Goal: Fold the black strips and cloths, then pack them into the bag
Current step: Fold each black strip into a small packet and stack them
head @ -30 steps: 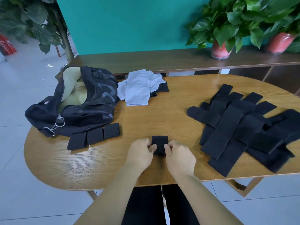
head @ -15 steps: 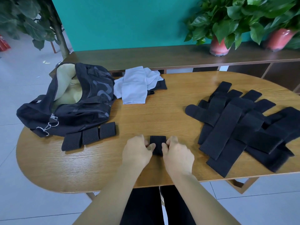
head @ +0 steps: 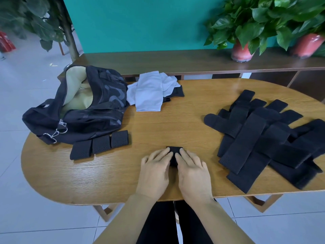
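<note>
Your left hand (head: 155,170) and right hand (head: 191,171) lie flat, side by side, at the near edge of the bench (head: 109,175). The fingers (head: 162,154) of both hands are extended, not curled, and press down on the folded strip (head: 174,150). Only the far edge of this strip and a narrow band between your hands are visible; your hands cover the rest.

To the left of your fingers and slightly beyond them, three folded strips (head: 100,144) lie in a row on the bench, edge to edge. The row touches the near side of the bag (head: 98,118).

The bag sits beyond and to the left of your fingers, at the left end of the bench. Its top is open and shows a pale lining. A metal clip (head: 55,132) hangs at its near left end.

To the right of your fingers, the unfolded strips (head: 263,143) lie in an overlapping pile, crossed at several angles. The pile runs from the near right edge of the bench towards the far side.

Straight beyond your fingers, near the far edge of the bench, the light cloths (head: 151,93) lie in a loose heap just beside the bag. A black cloth (head: 177,92) shows from under their right side.

Beyond the bench, a wooden shelf (head: 175,59) carries two potted plants (head: 246,29) at the right.
</note>
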{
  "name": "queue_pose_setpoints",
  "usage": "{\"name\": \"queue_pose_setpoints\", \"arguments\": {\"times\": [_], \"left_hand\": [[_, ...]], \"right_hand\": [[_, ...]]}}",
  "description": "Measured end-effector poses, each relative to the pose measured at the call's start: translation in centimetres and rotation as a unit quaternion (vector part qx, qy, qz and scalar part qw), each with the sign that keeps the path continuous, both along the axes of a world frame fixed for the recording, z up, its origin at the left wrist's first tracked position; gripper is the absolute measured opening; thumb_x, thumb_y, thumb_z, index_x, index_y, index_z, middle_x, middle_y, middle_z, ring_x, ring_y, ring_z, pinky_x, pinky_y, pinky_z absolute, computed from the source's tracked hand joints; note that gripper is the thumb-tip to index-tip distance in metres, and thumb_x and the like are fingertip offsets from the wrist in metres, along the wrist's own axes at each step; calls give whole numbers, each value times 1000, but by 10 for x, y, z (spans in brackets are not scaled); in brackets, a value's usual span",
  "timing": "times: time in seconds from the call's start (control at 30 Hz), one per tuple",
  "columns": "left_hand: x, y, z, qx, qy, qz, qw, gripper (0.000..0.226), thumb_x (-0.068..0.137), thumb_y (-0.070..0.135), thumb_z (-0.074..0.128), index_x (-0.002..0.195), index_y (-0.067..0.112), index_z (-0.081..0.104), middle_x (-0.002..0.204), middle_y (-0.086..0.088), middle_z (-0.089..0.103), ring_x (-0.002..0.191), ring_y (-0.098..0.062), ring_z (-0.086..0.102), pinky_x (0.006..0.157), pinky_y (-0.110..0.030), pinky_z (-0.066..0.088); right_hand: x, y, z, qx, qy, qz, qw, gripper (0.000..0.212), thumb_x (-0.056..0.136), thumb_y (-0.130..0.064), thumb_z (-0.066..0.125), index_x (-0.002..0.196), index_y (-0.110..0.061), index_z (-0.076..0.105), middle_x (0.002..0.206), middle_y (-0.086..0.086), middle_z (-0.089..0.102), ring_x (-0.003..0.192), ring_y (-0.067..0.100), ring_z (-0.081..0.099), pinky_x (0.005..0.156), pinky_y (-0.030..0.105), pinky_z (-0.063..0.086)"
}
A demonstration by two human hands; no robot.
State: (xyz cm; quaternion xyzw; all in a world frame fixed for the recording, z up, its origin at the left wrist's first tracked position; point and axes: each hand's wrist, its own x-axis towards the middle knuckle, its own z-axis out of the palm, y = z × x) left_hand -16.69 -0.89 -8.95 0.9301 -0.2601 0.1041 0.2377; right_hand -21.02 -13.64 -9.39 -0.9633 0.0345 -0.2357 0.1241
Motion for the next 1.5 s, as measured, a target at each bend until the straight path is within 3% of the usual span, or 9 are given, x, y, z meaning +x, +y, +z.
{"name": "queue_pose_setpoints", "arguments": {"times": [0.23, 0.43, 0.53, 0.63, 0.8, 1.07, 1.2, 1.37, 1.5], "left_hand": [[16, 9, 8, 59, -30, 36, 997, 43, 93, 12, 52, 134, 23, 57, 143, 7, 51, 140, -13, 34, 104, -37, 13], [48, 42, 13, 123, -79, 73, 987, 41, 65, 6, 82, 103, 17, 74, 110, 1, 72, 119, -22, 59, 93, -39, 25], [62, 61, 11, 138, -98, 98, 981, 29, 75, 12, 77, 103, 18, 72, 119, -5, 68, 126, -26, 50, 97, -42, 25], [68, 77, 5, 135, -58, 136, 980, 33, 90, 19, 64, 123, 23, 64, 138, -7, 56, 138, -30, 37, 108, -51, 17], [65, 83, 1, 113, 18, 186, 976, 47, 104, 29, 32, 151, 31, 29, 160, 2, 21, 150, -20, 6, 116, -53, -4], [62, 82, 5, 140, 30, 228, 963, 55, 103, 30, 31, 154, 35, 13, 163, 5, 6, 150, -19, -4, 114, -58, -6], [61, 80, 8, 146, 5, 209, 967, 55, 102, 26, 34, 154, 32, 15, 163, 1, 2, 150, -21, -8, 113, -57, -13], [54, 65, 8, 152, -41, 139, 978, 57, 91, 14, 58, 145, 24, 42, 156, -7, 32, 147, -25, 21, 116, -56, 9], [35, 24, 15, 120, -30, 64, 990, 45, 99, 21, 45, 144, 26, 43, 155, -5, 34, 145, -22, 25, 117, -49, 20]], "right_hand": [[29, 11, 13, 11, 82, 9, 997, 33, 65, -3, 82, 93, -16, 74, 110, 2, 72, 105, 24, 67, 74, 35, 56], [67, 43, 34, -11, 201, 83, 976, 44, 101, -13, 39, 144, -21, 38, 158, -5, 24, 144, 17, 22, 110, 33, 25], [88, 58, 39, -24, 220, 107, 969, 47, 101, -14, 39, 147, -22, 33, 159, -4, 20, 144, 17, 20, 111, 35, 25], [105, 69, 41, -43, 237, 123, 963, 51, 99, -14, 42, 148, -23, 30, 160, -5, 18, 143, 16, 20, 109, 37, 26], [119, 80, 45, -61, 251, 148, 955, 49, 101, -14, 38, 148, -25, 29, 160, -6, 15, 143, 17, 19, 108, 41, 25], [126, 89, 45, -74, 257, 160, 950, 58, 98, -11, 41, 151, -27, 23, 161, -5, 11, 142, 21, 20, 107, 44, 27], [120, 80, 48, -31, 266, 160, 950, 71, 96, -6, 44, 154, -26, 7, 162, -1, -5, 142, 22, 21, 111, 44, 25], [98, 60, 64, 21, 256, 139, 956, 77, 97, -3, 43, 154, -27, -3, 161, 2, -15, 143, 22, 20, 112, 39, 30], [69, 19, 83, 26, 200, 109, 973, 69, 98, -7, 43, 154, -23, 7, 162, 6, -5, 143, 22, 22, 112, 35, 29]]}}
